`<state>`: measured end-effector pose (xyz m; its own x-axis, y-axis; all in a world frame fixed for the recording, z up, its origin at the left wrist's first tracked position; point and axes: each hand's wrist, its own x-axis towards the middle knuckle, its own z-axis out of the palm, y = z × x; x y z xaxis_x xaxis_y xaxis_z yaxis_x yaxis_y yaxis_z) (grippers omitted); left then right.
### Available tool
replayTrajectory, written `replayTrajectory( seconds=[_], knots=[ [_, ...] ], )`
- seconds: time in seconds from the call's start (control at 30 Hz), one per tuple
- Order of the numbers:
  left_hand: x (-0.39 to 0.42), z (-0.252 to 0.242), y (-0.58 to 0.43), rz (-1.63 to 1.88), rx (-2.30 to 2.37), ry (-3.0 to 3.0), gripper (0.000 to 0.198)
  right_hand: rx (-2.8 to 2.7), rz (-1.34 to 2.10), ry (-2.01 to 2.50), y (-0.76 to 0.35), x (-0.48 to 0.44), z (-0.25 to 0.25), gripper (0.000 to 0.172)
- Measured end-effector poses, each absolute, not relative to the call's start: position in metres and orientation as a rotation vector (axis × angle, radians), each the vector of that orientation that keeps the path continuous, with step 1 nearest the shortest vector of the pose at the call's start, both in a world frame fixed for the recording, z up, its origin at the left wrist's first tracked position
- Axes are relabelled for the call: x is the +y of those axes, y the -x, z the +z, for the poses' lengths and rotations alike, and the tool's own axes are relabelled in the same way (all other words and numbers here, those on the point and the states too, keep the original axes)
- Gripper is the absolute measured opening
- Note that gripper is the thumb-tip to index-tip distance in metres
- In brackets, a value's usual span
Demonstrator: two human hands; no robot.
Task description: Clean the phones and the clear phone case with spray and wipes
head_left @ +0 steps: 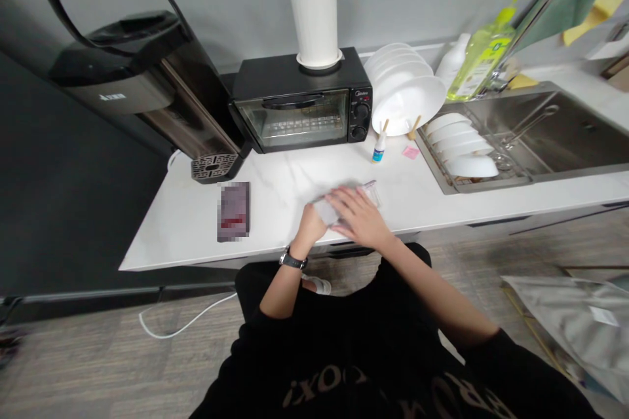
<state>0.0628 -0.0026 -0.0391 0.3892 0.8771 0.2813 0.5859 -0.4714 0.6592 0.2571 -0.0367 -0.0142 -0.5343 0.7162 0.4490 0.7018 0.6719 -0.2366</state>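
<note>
Near the counter's front edge, my left hand [312, 222] is closed on the left end of a small pale grey object [325, 211], which I cannot make out clearly. My right hand [361, 215] lies over that object's right part, fingers spread and pointing left. Just past the right fingers, a small clear item with a pinkish edge [372, 191] rests on the counter. Behind it stand a small white bottle with a blue label [379, 148] and a pink slip [411, 152].
A black toaster oven [299, 111] carries a white utensil cup [315, 26]. Left are a tall dispenser [181, 91] and a blurred dark item [234, 211]. Right are white plates [413, 101], bowls [466, 144], a green soap bottle [481, 55] and a sink [570, 118].
</note>
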Motion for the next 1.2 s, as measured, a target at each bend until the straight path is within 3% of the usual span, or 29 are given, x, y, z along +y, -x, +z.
replayTrajectory(
  seconds=[0.17, 0.33, 0.5, 0.6, 0.8, 1.03, 1.2],
  knots=[
    [-0.003, -0.033, -0.066, 0.836, 1.281, -2.07, 0.029, -1.927, -0.028, 1.523, -0.26, -0.028, -0.02, 0.063],
    [0.001, -0.041, -0.063, 0.723, 1.31, -2.069, 0.017, -2.423, 0.0, 1.021, -0.235, -0.04, -0.017, 0.073],
    [-0.004, -0.033, -0.067, 0.807, 1.274, -2.079, 0.019, -2.055, -0.055, 1.397, -0.263, -0.027, -0.017, 0.047],
    [-0.006, -0.033, -0.067, 0.866, 1.247, -2.07, 0.026, -1.89, -0.08, 1.541, -0.257, -0.026, -0.018, 0.044],
    [-0.003, -0.046, -0.062, 0.799, 1.357, -2.058, 0.012, -2.355, -0.058, 1.037, -0.219, -0.044, -0.019, 0.052],
    [-0.006, -0.034, -0.067, 0.824, 1.293, -2.113, 0.023, -1.876, -0.095, 1.525, -0.259, -0.025, -0.016, 0.038],
    [-0.003, -0.052, -0.066, 0.856, 1.4, -2.221, 0.021, -2.247, -0.03, 1.114, -0.204, -0.047, -0.016, 0.043]
  ],
)
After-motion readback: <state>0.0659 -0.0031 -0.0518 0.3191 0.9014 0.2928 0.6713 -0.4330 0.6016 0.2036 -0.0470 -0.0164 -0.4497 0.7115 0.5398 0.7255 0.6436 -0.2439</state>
